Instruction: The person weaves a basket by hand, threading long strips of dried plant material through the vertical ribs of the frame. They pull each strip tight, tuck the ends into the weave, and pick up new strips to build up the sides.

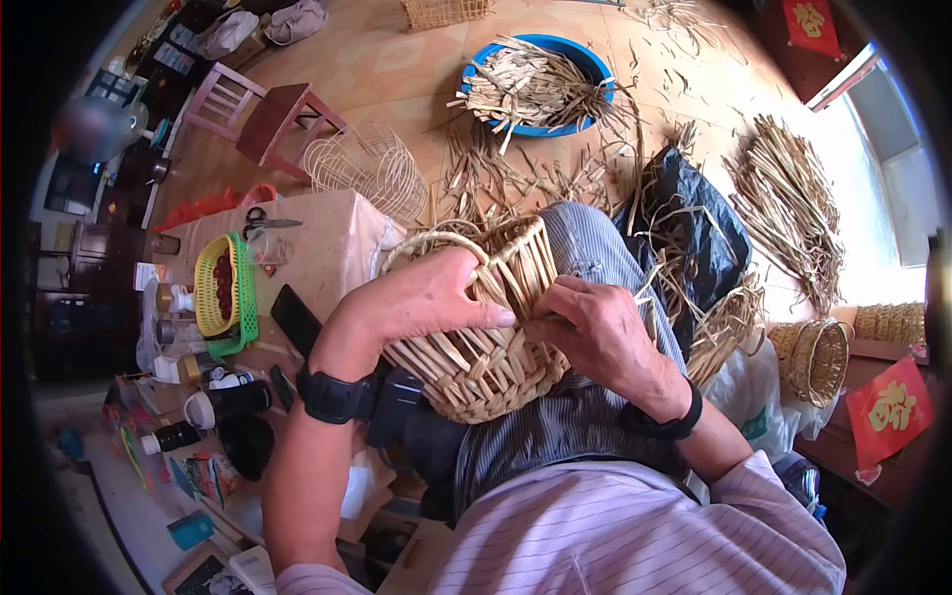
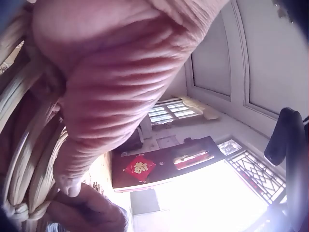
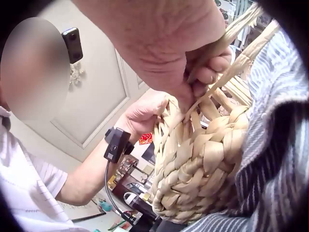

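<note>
A half-woven straw basket [image 1: 471,382] with a braided base and upright stakes lies tilted on the person's lap. The left hand [image 1: 421,297] grips its wall, thumb on the outside and the fingers hidden within. Close by the left thumb tip, the right hand [image 1: 600,332] works at the basket's side. In the right wrist view its curled fingers [image 3: 207,75] pinch a flat straw strand [image 3: 241,25]. A second strand [image 3: 236,66] runs past those fingers toward the weave. At the upper left of the basket arches a looped straw handle [image 1: 431,238].
Beyond the knees stands a blue basin [image 1: 595,64] of dry straw. A black plastic bag [image 1: 704,223] and a straw bundle [image 1: 788,198] lie to the right. The cluttered table at left holds scissors [image 1: 273,220] and a yellow-green basket [image 1: 213,297]. Finished baskets [image 1: 813,362] sit at right.
</note>
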